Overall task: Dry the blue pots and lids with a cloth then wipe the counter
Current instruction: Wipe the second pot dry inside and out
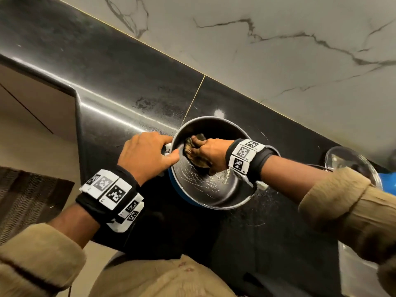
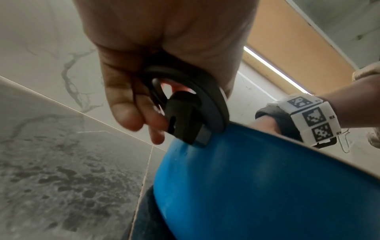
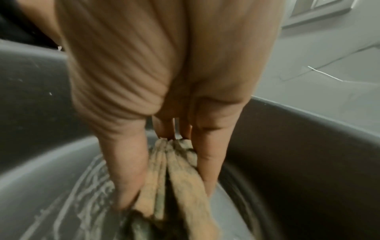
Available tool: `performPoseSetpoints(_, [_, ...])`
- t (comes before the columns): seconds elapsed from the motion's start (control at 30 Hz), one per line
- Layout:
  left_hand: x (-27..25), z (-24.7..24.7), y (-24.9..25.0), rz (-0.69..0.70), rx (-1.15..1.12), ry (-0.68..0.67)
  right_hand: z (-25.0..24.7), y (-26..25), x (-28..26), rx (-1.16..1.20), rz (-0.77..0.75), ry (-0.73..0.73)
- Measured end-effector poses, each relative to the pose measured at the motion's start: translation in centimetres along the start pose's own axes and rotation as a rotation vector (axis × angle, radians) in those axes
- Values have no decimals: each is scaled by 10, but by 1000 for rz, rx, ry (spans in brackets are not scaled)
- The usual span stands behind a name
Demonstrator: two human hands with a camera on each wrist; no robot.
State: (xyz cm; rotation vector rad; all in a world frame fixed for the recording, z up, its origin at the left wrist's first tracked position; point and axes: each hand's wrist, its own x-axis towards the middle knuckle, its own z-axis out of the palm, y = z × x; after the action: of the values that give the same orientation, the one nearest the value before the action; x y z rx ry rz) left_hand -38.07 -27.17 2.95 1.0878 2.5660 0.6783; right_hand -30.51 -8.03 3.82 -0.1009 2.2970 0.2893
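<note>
A blue pot (image 1: 214, 185) with a dark scratched inside stands on the black counter (image 1: 128, 82). My left hand (image 1: 147, 155) grips the pot's black side handle (image 2: 185, 110), fingers curled round it, next to the blue outer wall (image 2: 257, 186). My right hand (image 1: 205, 151) is inside the pot and holds a bunched brownish cloth (image 1: 196, 153) against the inner wall. In the right wrist view the fingers (image 3: 213, 154) and thumb pinch the folded cloth (image 3: 174, 178) over the grey pot bottom (image 3: 61, 203).
A glass lid (image 1: 351, 168) lies on the counter to the right, beside something blue (image 1: 389, 179). A marble wall (image 1: 278, 50) runs behind the counter. The counter's front edge steps in at the left, with floor (image 1: 32, 136) below.
</note>
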Motion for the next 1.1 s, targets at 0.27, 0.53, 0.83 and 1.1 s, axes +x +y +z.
performPoseSetpoints(0.27, [11, 0, -3, -5, 45, -57, -10, -55, -22, -50, -229, -95])
performPoseSetpoints(0.53, [10, -3, -1, 31, 55, -92, -19, -21, -12, 38, 157, -64])
performPoseSetpoints(0.83, [8, -1, 2, 137, 98, -110, 0, -14, -15, 134, 359, -114])
performPoseSetpoints(1.1, [9, -1, 3, 111, 69, -85, 12, -28, -24, 261, 383, -249])
